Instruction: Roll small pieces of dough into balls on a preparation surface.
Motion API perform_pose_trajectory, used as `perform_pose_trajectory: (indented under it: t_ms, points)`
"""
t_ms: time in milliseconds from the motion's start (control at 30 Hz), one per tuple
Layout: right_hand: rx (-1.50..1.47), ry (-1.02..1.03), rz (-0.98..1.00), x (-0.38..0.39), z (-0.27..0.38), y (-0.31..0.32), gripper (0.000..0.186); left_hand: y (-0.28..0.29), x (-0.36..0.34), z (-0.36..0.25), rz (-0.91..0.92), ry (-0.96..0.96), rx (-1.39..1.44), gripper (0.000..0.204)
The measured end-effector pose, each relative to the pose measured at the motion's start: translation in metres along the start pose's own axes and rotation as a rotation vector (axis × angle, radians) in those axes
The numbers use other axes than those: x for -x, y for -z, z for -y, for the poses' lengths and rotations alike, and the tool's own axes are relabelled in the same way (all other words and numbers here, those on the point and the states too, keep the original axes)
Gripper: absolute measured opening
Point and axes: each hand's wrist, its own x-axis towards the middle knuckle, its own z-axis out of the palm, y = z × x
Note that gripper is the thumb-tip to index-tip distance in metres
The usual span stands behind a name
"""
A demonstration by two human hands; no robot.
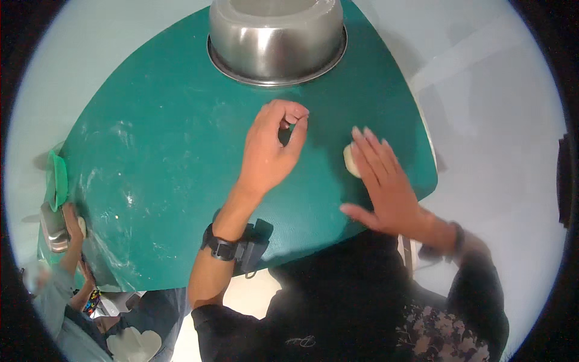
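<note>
A small, pale, rounded piece of dough point(351, 161) rests on the green tabletop point(181, 151) near its right side. My right hand point(383, 181) lies over it with fingers stretched out flat and the thumb apart, covering the dough's right part. To the left of it, my left hand point(274, 139) is above the table with curled fingers, thumb and fingertips brought together in a loop. Green surface shows through that loop; whether the fingertips pinch anything is hidden.
An upturned steel basin point(277, 48) stands at the table's far edge. White flour smears point(128, 196) mark the left part. At the left edge another person's hand point(72, 223) is beside a metal container point(54, 232) and a green bowl point(59, 180).
</note>
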Motion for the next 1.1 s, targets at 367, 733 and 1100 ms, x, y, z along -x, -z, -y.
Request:
perform_pose_trajectory:
  t_ms: [367, 733, 1100]
  points:
    - [0.077, -0.201, -0.346, -0.12, -0.11, -0.034, 0.085, 0.005, -0.002, -0.003, 0.059, 0.02, 0.112, 0.023]
    - [-0.127, 0.006, -0.198, -0.012, -0.007, -0.016, 0.1, 0.004, 0.004, 0.001, 0.018, 0.107, 0.224, 0.025]
    - [-0.135, 0.074, -0.019, -0.001, 0.006, -0.008, 0.099, 0.005, 0.002, -0.009, 0.082, 0.052, 0.032, 0.008]
